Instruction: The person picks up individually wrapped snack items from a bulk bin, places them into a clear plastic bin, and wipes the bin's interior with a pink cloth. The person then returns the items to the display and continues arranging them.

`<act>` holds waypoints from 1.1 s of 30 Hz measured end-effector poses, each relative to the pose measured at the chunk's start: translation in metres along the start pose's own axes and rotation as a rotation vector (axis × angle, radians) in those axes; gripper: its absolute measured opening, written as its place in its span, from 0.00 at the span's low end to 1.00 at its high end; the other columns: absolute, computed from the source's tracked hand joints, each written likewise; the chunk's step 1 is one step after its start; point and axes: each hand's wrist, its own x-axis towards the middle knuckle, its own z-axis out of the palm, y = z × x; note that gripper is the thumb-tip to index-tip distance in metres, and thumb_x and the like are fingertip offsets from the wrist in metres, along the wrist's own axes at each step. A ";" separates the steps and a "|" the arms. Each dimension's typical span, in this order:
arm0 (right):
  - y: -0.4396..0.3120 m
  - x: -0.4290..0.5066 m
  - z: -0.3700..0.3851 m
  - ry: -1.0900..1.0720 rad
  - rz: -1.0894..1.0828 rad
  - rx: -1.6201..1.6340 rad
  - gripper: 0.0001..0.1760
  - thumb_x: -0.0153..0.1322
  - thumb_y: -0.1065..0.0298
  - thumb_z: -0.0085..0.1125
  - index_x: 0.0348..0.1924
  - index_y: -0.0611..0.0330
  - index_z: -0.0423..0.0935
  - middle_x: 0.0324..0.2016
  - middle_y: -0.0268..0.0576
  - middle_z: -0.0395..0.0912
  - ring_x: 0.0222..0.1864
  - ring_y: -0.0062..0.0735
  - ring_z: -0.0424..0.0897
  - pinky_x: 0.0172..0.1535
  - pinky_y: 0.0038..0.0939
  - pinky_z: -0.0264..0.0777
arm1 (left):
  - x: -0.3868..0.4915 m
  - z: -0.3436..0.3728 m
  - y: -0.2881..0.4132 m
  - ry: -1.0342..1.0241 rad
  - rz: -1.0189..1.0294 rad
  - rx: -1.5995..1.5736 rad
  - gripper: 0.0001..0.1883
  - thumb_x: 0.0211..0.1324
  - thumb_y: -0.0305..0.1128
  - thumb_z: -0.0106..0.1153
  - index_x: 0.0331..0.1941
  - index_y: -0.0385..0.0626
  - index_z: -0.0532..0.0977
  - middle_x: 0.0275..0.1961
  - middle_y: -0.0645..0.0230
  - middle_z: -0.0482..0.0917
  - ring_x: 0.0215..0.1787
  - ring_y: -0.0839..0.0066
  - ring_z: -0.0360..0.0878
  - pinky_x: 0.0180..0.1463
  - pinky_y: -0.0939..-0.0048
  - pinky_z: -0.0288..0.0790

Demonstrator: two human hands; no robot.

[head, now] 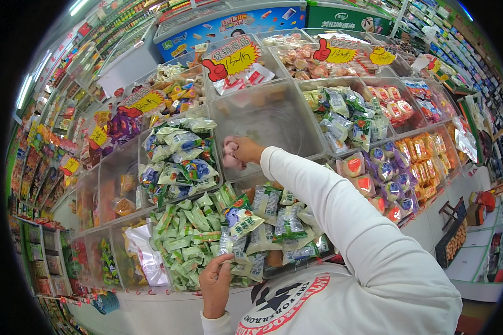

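My right hand (245, 150) reaches into a clear plastic bin (276, 121) and grips a crumpled pinkish cloth (231, 155) against the bin's left side. My left hand (216, 280) is at the front edge of the display, thumb and index finger raised, beside a pile of green and white snack packets (260, 228). Whether its fingertips touch a packet I cannot tell. Small light-green wrapped snacks (188, 238) fill the bin left of that pile. Similar green and white packets (182, 155) are heaped in the bin left of my right hand.
Bin dividers (308, 111) stand up around my right hand. To the right lie orange-wrapped snacks (421, 157) and round purple-wrapped ones (385, 171). Price signs (234, 60) rise behind. A white plastic bag (149, 255) lies at the left front. Freezers (230, 27) stand beyond.
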 end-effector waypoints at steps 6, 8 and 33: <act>-0.041 -0.026 -0.071 -0.314 0.083 -0.330 0.16 0.75 0.67 0.61 0.55 0.54 0.86 0.44 0.40 0.88 0.44 0.30 0.86 0.43 0.35 0.81 | 0.003 0.020 0.013 -0.090 -0.123 -0.374 0.14 0.81 0.34 0.49 0.56 0.38 0.78 0.20 0.81 0.63 0.17 0.90 0.52 0.20 0.79 0.47; -0.065 -0.060 -0.091 -0.345 0.147 -0.009 0.19 0.75 0.68 0.61 0.59 0.52 0.85 0.48 0.37 0.88 0.46 0.29 0.86 0.45 0.34 0.81 | 0.003 0.027 0.023 -0.122 -0.149 -0.553 0.15 0.82 0.36 0.48 0.57 0.37 0.77 0.19 0.79 0.62 0.16 0.88 0.52 0.19 0.78 0.47; -0.088 -0.509 0.054 0.835 -0.584 0.798 0.16 0.83 0.64 0.56 0.62 0.55 0.79 0.51 0.36 0.83 0.51 0.34 0.83 0.56 0.37 0.80 | -0.013 0.092 0.017 -0.802 -0.360 -0.490 0.30 0.72 0.49 0.53 0.69 0.42 0.67 0.46 0.66 0.79 0.41 0.73 0.79 0.40 0.74 0.74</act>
